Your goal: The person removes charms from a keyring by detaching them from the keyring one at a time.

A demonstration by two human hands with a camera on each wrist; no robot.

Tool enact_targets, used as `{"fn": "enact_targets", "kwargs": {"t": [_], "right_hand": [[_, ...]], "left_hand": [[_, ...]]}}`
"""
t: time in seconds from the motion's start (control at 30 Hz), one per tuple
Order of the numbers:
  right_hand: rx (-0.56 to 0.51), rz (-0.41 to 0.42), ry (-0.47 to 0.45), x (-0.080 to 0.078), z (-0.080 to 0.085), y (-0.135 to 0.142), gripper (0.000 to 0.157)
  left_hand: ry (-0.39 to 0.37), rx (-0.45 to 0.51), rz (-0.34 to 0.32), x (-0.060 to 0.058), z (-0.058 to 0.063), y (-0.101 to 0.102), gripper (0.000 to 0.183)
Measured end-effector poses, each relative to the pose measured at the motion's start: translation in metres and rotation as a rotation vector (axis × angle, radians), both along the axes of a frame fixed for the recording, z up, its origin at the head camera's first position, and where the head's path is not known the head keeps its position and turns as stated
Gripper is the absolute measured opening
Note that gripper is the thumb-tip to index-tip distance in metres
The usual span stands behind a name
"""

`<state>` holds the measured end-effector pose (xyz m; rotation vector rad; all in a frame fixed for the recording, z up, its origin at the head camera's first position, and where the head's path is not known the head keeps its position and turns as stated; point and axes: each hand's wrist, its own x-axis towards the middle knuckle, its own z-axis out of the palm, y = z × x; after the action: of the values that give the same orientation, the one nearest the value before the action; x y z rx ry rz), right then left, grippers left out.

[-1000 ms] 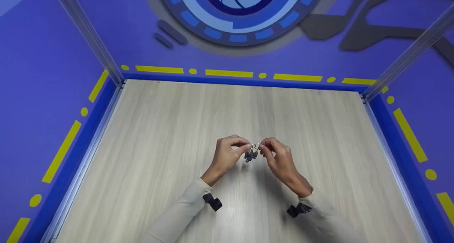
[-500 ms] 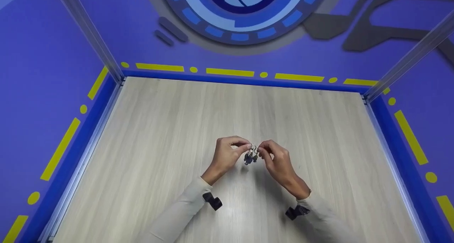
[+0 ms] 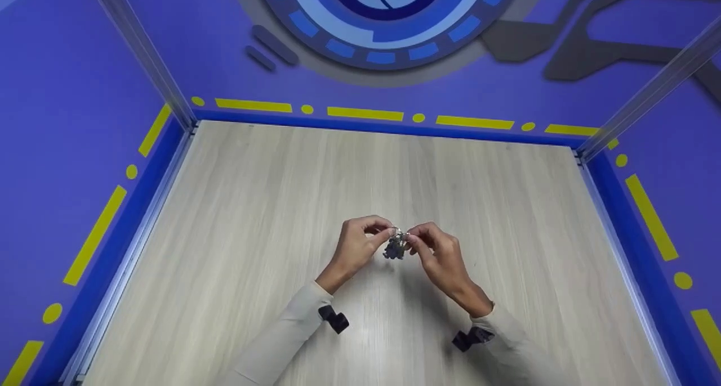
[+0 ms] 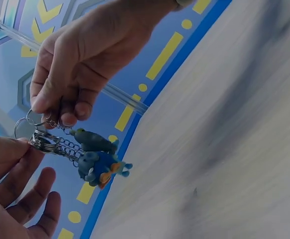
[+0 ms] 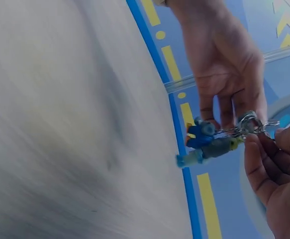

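A small bunch of keychains [image 3: 394, 249] hangs between the two hands, just above the table. In the left wrist view, a blue figurine [image 4: 101, 167] with orange parts dangles on short chains beside a grey-green figurine [image 4: 94, 141]. Thumb and fingers of my left hand [image 3: 355, 248] pinch the cluster of metal rings [image 4: 44, 142]. My right hand [image 3: 442, 256] pinches at a split ring [image 4: 29, 118] on the same bunch. The right wrist view shows the rings [image 5: 248, 122] held close together between both hands' fingertips; how they link is too small to tell.
A light wood-grain table [image 3: 281, 172] lies under the hands, with blue panels [image 3: 360, 101] marked in yellow on three sides. Metal posts [image 3: 149, 53] stand at the back corners. Black wrist mounts [image 3: 334, 319] sit on both sleeves.
The hands have come slightly closer together. The rings, spread apart between them a second ago, are now bunched, and the figurines have shifted a little left.
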<state>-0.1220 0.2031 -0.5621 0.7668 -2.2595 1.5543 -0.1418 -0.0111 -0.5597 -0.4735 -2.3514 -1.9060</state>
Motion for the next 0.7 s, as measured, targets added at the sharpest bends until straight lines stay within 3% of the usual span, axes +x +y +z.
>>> {"fn": "enact_targets", "kwargs": {"t": [0.23,0.43,0.6,0.7], "right_hand": [[-0.023,0.029,-0.064,-0.001,0.007,0.0,0.003],[-0.017,0.023,-0.064,-0.002,0.01,0.003,0.008],[-0.011,0.019,-0.047,-0.005,0.011,0.004,0.009],[0.0,0.019,-0.035,-0.005,0.011,0.004,0.008]], "left_hand": [[0.085,-0.065,-0.033,0.0,0.005,-0.001,0.002],[0.235,-0.162,-0.047,0.002,0.014,0.0,0.008],[0.391,-0.316,-0.017,0.005,0.019,0.0,0.004],[0.42,-0.33,0.011,0.005,0.018,0.0,0.004]]}}
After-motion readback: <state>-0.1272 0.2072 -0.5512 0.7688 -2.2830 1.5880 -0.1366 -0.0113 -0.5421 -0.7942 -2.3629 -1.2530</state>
